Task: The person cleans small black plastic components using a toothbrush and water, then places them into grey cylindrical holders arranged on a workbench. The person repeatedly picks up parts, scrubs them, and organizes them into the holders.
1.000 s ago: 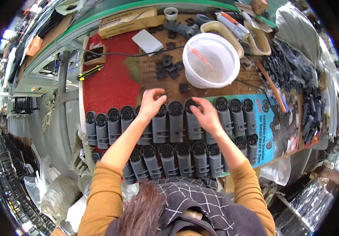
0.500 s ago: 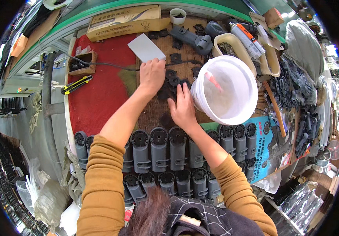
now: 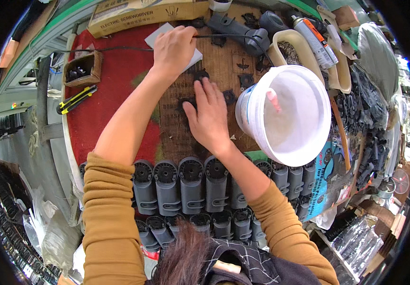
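Observation:
My left hand is closed over a white flat block on the bench. A black cable runs into one side of its curled fingers and out the other, and the hand appears to grip it. My right hand lies nearly flat on the brown board, thumb apart, fingertips touching a small black plastic part. Another such black part sits just right of those fingers, and one more is partly hidden by the thumb. Right of this hand stands a white bucket with a pinkish object inside.
Grey cylindrical housings stand in rows along the near edge. A yellow-black utility knife and a small box lie on the red mat. Behind are a long carton, a grey tool-shaped housing, a tub and a spray can.
My left hand has shifted away over the white block, and the cable has moved up with it. The right hand has slid left, and the black parts beneath lie differently. The view has shifted slightly.

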The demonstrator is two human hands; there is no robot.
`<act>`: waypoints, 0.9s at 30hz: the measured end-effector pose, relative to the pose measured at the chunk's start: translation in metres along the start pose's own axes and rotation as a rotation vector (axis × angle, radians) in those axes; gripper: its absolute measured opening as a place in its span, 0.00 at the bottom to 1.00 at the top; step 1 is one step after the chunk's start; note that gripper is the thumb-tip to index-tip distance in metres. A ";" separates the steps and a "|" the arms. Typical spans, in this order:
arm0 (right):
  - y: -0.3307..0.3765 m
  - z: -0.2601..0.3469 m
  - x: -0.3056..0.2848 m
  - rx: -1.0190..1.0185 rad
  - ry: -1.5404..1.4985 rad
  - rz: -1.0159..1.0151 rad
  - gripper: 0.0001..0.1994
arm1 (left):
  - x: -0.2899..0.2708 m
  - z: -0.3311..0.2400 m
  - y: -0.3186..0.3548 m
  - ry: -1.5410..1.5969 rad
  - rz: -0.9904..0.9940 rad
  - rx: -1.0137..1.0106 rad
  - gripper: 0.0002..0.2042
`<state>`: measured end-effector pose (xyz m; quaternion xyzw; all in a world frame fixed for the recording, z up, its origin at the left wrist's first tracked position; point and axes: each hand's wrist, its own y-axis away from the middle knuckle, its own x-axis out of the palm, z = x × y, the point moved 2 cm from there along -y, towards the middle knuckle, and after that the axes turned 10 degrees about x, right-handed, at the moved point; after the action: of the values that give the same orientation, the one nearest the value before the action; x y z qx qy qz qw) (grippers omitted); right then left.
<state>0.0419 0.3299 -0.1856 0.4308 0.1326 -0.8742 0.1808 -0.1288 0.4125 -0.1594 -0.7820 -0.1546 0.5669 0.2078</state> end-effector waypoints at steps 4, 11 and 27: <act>0.025 -0.009 -0.013 0.149 0.004 -0.073 0.33 | -0.008 -0.028 0.045 0.210 -0.034 0.052 0.09; 0.041 0.003 -0.023 0.142 -0.025 0.043 0.29 | -0.028 -0.046 0.099 0.304 0.076 -0.157 0.12; 0.095 -0.007 -0.072 0.121 -0.092 0.123 0.18 | 0.025 -0.081 0.063 0.737 0.179 -0.272 0.14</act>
<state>0.1287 0.2615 -0.1391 0.4077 0.0442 -0.8866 0.2139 -0.0440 0.3581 -0.1899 -0.9637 -0.0743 0.2387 0.0938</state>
